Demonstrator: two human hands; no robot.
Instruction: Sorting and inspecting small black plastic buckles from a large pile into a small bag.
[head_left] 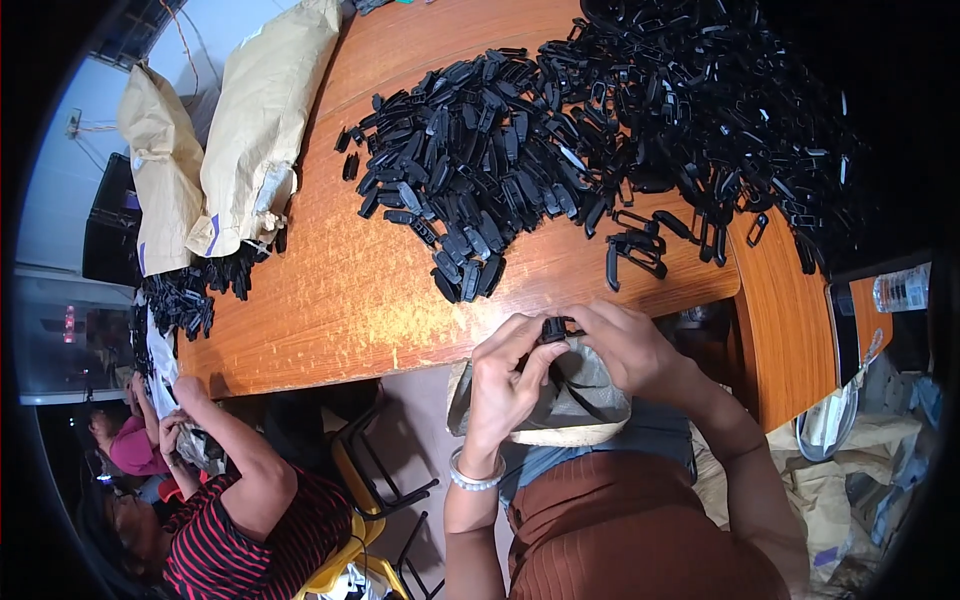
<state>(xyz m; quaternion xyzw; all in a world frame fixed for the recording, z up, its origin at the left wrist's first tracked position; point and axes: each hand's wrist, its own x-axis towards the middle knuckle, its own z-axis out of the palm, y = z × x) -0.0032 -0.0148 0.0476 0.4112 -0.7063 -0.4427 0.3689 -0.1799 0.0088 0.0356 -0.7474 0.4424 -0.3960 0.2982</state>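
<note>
Black part (553, 330) is pinched between the fingers of the left hand (503, 378) and right hand (630, 350), over an open bag (570, 434) beside the table (300, 300), presumably because a two-handed grip steadies something so small

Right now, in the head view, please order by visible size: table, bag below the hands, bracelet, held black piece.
1. Table
2. Bag
3. Bracelet
4. Held black piece: partly hidden, full size unsure

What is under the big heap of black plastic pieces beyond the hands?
Wood-grain tabletop shows along the near and left edges of the heap of black plastic pieces, which seems to rest on it. What lies beneath its middle is covered.
</note>
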